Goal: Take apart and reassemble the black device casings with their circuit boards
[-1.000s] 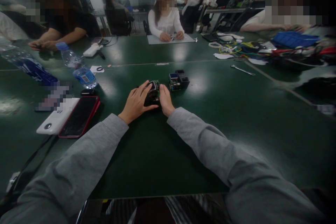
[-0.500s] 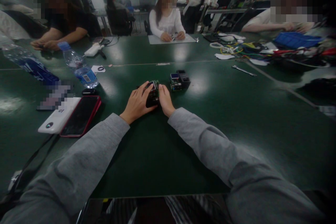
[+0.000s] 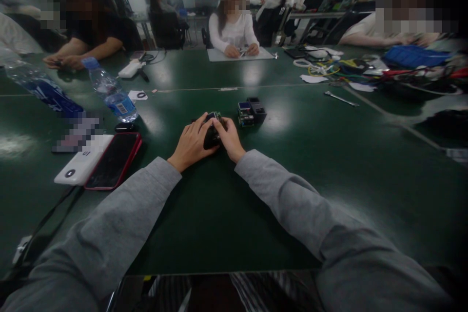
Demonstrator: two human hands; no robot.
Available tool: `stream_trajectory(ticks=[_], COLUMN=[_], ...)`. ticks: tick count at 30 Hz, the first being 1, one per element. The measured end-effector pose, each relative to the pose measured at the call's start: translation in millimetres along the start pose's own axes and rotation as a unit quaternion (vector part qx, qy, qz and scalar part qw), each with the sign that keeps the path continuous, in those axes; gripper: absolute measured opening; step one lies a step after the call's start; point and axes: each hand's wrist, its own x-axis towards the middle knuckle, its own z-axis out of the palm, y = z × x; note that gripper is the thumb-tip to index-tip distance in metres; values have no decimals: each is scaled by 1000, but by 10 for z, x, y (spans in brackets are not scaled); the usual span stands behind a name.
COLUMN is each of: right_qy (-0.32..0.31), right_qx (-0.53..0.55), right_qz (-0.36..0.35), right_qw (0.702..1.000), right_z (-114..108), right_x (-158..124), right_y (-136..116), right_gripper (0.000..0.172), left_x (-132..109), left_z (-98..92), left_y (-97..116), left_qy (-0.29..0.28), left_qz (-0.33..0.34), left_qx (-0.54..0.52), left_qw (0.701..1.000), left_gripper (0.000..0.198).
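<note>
Between my two hands, on the green table (image 3: 234, 214), is a small black device with a circuit board and a little screen (image 3: 212, 116). My left hand (image 3: 192, 141) wraps around its left side and near edge, fingers over the top. From the right, my right hand (image 3: 230, 140) closes on it, with thumb and fingertips at the board's upper right edge. Much of the device is hidden by the fingers. Just beyond my right hand stand a second small circuit board with a screen (image 3: 244, 114) and a black plastic case (image 3: 258, 110), side by side.
To the left lie a red-cased phone (image 3: 114, 161), a white power bank (image 3: 82, 160), a small black case (image 3: 125, 127) and a water bottle (image 3: 115, 95). A wrench (image 3: 341, 99) lies at right, before tangled cables and a blue tray (image 3: 417, 56). People sit across the table.
My right hand's fingers have moved left and curled over the device's upper right edge, where they were straighter along its side. My left hand stays in place.
</note>
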Motion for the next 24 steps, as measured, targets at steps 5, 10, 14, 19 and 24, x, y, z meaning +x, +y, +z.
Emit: stream_trajectory(ticks=[5, 10, 14, 19, 24], right_qy=[-6, 19, 11, -10, -16], right_qx=[-1, -18, -24, -33, -62], right_qz=[-15, 5, -10, -12, -17], right_qw=[1000, 1000, 1000, 999, 998], right_z=[4, -10, -13, -8, -9], right_x=[29, 44, 46, 32, 19], right_y=[72, 110, 111, 115, 105], right_gripper=[51, 47, 45, 51, 55], left_x=[6, 6, 1, 3, 6], left_z=[5, 10, 15, 21, 20], left_y=[-30, -54, -66, -78, -80], left_qy=[5, 10, 14, 11, 4], left_qz=[-15, -11, -10, -5, -8], left_qx=[5, -1, -4, -14, -15], left_qw=[1000, 1000, 1000, 1000, 1000], left_gripper=[79, 76, 73, 68, 64])
